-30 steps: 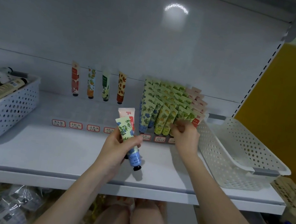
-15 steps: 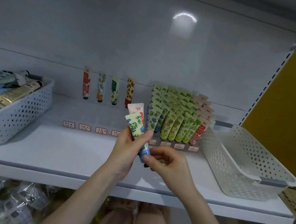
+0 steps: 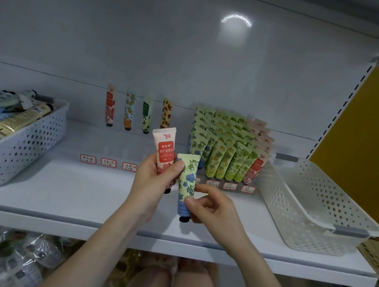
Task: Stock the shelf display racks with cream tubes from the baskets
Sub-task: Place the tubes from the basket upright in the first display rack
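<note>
- Head view, centre: your left hand (image 3: 151, 187) grips pink tube (image 3: 164, 154) and blue-flowered tube (image 3: 187, 182); right hand (image 3: 212, 209) pinches the latter.
- Step: handover; next, seat it in the rack (image 3: 120, 152).

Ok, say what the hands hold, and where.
Left hand grips the pink-and-red plastic cream tube by its lower half; right hand pinches the green-and-blue floral tube low down, above its black cap.

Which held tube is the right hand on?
The green-and-blue floral tube, pinched at its lower end; the pink tube is in the left hand only.
</note>
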`<action>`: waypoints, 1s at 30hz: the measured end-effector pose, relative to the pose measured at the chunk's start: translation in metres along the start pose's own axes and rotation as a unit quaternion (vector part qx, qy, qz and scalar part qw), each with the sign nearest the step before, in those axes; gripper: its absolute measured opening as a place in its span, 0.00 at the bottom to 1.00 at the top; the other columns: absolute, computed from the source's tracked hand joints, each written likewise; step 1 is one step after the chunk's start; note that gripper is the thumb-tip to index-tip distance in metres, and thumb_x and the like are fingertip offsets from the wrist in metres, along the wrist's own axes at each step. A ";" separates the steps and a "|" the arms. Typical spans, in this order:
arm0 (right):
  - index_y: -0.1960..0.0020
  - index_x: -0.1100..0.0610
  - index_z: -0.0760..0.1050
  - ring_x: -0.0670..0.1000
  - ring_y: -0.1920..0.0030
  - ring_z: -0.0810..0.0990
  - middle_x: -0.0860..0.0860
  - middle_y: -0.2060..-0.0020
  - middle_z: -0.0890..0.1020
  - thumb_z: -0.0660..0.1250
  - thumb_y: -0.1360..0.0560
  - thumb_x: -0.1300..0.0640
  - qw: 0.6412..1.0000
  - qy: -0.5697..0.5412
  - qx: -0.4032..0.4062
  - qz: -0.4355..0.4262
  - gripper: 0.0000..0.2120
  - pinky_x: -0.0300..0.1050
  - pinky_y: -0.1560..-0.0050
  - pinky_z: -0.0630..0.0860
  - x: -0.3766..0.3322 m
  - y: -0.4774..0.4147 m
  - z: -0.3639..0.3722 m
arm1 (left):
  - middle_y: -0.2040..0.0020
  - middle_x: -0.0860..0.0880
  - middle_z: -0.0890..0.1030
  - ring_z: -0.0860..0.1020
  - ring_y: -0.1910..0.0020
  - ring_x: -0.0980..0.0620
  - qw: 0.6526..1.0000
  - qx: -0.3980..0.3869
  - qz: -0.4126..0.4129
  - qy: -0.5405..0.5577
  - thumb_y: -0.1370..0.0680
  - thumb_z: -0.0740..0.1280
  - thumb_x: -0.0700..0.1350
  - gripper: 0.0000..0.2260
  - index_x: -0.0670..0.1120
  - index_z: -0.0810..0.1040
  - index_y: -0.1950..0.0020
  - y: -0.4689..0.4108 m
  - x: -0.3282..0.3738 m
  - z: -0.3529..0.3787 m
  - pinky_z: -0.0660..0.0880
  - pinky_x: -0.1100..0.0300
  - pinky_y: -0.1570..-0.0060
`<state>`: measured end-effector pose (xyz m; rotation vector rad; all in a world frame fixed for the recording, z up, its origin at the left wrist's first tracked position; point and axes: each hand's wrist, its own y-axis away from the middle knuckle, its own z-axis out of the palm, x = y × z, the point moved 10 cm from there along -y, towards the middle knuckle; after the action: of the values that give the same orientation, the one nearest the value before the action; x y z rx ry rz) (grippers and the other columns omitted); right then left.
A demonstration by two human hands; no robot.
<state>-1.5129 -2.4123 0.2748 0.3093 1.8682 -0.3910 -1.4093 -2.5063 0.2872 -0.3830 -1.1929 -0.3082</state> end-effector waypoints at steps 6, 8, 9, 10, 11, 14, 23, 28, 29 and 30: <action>0.59 0.50 0.78 0.42 0.66 0.79 0.50 0.64 0.82 0.72 0.29 0.62 0.997 0.066 0.000 -0.028 0.07 0.41 0.61 0.79 -0.008 -0.012 -0.011 | 0.61 0.48 0.78 0.73 0.64 0.54 0.999 -0.014 -0.010 -0.036 0.24 0.67 0.42 0.02 0.48 0.75 0.54 -0.003 -0.010 0.002 0.69 0.61 0.63; 0.61 0.52 0.78 0.48 0.64 0.81 0.52 0.65 0.83 0.72 0.30 0.62 0.993 0.095 0.060 -0.026 0.06 0.51 0.55 0.80 -0.005 -0.021 -0.030 | 0.59 0.46 0.76 0.71 0.63 0.53 0.999 -0.005 -0.015 -0.038 0.23 0.66 0.43 0.02 0.47 0.74 0.54 -0.004 -0.013 -0.002 0.67 0.61 0.63; 0.62 0.53 0.78 0.52 0.63 0.82 0.53 0.65 0.83 0.73 0.30 0.61 0.990 0.104 0.098 -0.021 0.05 0.55 0.53 0.80 -0.003 -0.026 -0.042 | 0.59 0.46 0.75 0.71 0.63 0.53 0.999 -0.001 -0.019 -0.038 0.23 0.66 0.43 0.02 0.47 0.74 0.54 -0.005 -0.015 -0.004 0.67 0.61 0.62; 0.62 0.56 0.79 0.57 0.62 0.82 0.56 0.65 0.83 0.73 0.30 0.61 0.984 0.115 0.134 -0.021 0.04 0.58 0.53 0.79 -0.003 -0.031 -0.053 | 0.59 0.46 0.75 0.71 0.62 0.53 0.999 0.002 -0.024 -0.037 0.23 0.65 0.43 0.02 0.47 0.74 0.53 -0.005 -0.017 -0.007 0.68 0.61 0.62; 0.62 0.59 0.79 0.61 0.62 0.82 0.58 0.65 0.83 0.73 0.30 0.60 0.977 0.130 0.166 -0.026 0.04 0.57 0.54 0.79 -0.004 -0.035 -0.062 | 0.58 0.46 0.75 0.72 0.62 0.53 0.999 0.005 -0.031 -0.037 0.23 0.65 0.44 0.02 0.46 0.74 0.52 -0.005 -0.019 -0.010 0.68 0.61 0.61; 0.54 0.66 0.79 0.58 0.60 0.80 0.60 0.61 0.83 0.71 0.29 0.60 0.954 0.187 0.232 -0.031 0.08 0.46 0.57 0.75 -0.014 -0.045 -0.073 | 0.57 0.46 0.76 0.72 0.61 0.54 0.998 0.009 -0.044 -0.042 0.22 0.64 0.44 0.04 0.45 0.73 0.49 -0.005 -0.026 -0.015 0.69 0.61 0.60; 0.62 0.62 0.70 0.56 0.64 0.72 0.57 0.68 0.75 0.67 0.27 0.64 0.944 0.229 0.239 -0.003 0.07 0.46 0.70 0.59 -0.001 -0.073 -0.051 | 0.55 0.46 0.78 0.74 0.60 0.53 0.997 0.016 -0.059 -0.046 0.22 0.64 0.44 0.04 0.46 0.74 0.48 -0.004 -0.031 -0.028 0.71 0.62 0.59; 0.61 0.67 0.73 0.58 0.64 0.77 0.64 0.66 0.80 0.66 0.27 0.65 0.937 0.256 0.235 -0.018 0.06 0.44 0.67 0.63 0.000 -0.079 -0.044 | 0.52 0.44 0.78 0.75 0.59 0.53 0.997 0.018 -0.062 -0.047 0.23 0.65 0.44 0.05 0.47 0.73 0.48 -0.004 -0.033 -0.033 0.72 0.61 0.58; 0.62 0.65 0.72 0.57 0.65 0.75 0.63 0.66 0.79 0.66 0.27 0.65 0.936 0.263 0.232 -0.019 0.07 0.44 0.67 0.61 0.001 -0.081 -0.043 | 0.52 0.44 0.78 0.75 0.59 0.53 0.997 0.018 -0.061 -0.049 0.23 0.65 0.44 0.04 0.47 0.73 0.48 -0.004 -0.033 -0.034 0.72 0.61 0.58; 0.63 0.64 0.71 0.55 0.65 0.74 0.62 0.67 0.78 0.66 0.27 0.65 0.935 0.268 0.230 -0.019 0.07 0.43 0.67 0.60 0.002 -0.082 -0.043 | 0.53 0.44 0.78 0.75 0.59 0.53 0.997 0.018 -0.061 -0.048 0.23 0.65 0.44 0.04 0.47 0.73 0.49 -0.003 -0.034 -0.034 0.72 0.62 0.58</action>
<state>-1.5833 -2.4689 0.2957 0.7569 2.3008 -0.8413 -1.3935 -2.5236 0.2452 -0.2963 -1.3175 -0.3777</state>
